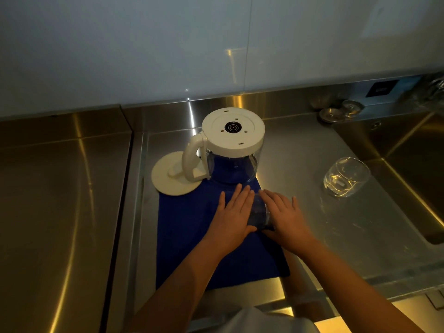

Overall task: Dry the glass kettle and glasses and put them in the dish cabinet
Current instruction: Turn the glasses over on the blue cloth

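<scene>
A glass kettle (234, 150) with a white base and handle stands upside down at the far end of a blue cloth (192, 227) on the steel counter. Its white lid (169, 176) lies to its left. A clear glass (259, 212) lies on its side on the cloth between my hands. My left hand (233, 212) and my right hand (286, 217) press flat against its two sides with straight fingers. A second clear glass (346, 176) stands to the right on the counter, apart from my hands.
A steel sink basin (408, 150) opens at the right. Small metal sink fittings (341, 111) sit at the back right by a dark wall panel (382, 88). A separate steel surface (60, 200) lies to the left. A white wall rises behind.
</scene>
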### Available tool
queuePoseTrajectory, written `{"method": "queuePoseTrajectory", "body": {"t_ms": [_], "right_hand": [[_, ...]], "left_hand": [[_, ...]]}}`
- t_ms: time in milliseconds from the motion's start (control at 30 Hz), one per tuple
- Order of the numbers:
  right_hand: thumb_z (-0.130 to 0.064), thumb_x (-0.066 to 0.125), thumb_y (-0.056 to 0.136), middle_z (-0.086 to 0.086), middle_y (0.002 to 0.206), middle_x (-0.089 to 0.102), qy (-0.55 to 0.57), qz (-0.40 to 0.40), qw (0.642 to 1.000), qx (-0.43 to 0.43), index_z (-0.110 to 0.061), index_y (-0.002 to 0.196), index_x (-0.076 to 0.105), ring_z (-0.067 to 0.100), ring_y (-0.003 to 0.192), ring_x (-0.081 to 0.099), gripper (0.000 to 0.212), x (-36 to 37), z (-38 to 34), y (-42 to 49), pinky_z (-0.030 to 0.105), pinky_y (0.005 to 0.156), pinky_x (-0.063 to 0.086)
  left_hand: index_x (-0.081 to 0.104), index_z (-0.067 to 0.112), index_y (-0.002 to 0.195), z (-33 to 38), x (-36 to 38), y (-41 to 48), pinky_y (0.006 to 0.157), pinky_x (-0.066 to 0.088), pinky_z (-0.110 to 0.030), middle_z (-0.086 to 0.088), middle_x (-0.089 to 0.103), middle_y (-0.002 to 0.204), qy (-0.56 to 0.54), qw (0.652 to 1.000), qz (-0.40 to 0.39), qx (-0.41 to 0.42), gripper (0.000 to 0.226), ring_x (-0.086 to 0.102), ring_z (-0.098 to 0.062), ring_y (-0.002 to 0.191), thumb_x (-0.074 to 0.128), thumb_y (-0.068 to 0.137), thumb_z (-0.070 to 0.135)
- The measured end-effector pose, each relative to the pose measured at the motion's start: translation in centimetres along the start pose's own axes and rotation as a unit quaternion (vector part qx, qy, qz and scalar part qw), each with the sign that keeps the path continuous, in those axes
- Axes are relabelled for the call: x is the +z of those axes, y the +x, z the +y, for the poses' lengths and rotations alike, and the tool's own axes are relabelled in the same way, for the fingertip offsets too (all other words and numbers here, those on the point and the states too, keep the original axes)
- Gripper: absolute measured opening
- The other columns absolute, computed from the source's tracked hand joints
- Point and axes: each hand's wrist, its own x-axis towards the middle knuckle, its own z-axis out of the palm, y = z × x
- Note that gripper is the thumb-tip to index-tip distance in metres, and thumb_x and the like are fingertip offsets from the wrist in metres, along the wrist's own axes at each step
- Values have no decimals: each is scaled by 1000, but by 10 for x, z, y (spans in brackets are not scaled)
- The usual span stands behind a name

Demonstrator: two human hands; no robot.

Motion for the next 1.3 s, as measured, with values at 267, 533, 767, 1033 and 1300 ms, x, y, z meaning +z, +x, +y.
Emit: {"method": "queuePoseTrajectory", "body": {"t_ms": [267,533,767,1033,1300], "right_hand": [[-22,88,54,14,113,62,27,35,999,-10,-10,124,50,35,102,61,81,2,10,1,53,82,48],[-18,89,47,11,107,65,-42,92,993,-66,-11,120,53,32,100,63,82,-6,3,5,54,82,48],[-11,88,46,11,116,62,-53,86,986,-133,-16,124,45,32,111,58,89,-13,-11,18,54,88,45],[1,83,56,20,136,45,70,60,991,-100,-8,132,42,36,109,57,86,-21,-21,18,38,87,49],[-18,82,66,9,148,19,140,24,987,-80,-8,142,23,31,117,53,97,-15,-28,15,28,92,37]], "left_hand": [[-4,13,148,-6,3,-4,105,-17,-39,-3,-10,156,-10,1000,17,-10,85,-27,-14,132,50,90,44],[-4,11,148,-12,-5,-11,106,-18,-42,-4,-14,156,8,999,9,-43,87,-32,-16,129,50,90,46],[-8,11,147,-9,-6,-10,107,-17,-39,-4,-11,156,-8,998,27,-49,89,-27,-16,135,53,90,42],[6,13,148,-16,0,-12,112,-9,-37,0,9,156,-83,992,71,-69,84,-7,-15,143,55,87,44],[3,12,148,-29,9,-23,111,-12,-34,-1,5,156,-100,988,84,-88,86,-17,-4,134,52,88,49]]}}
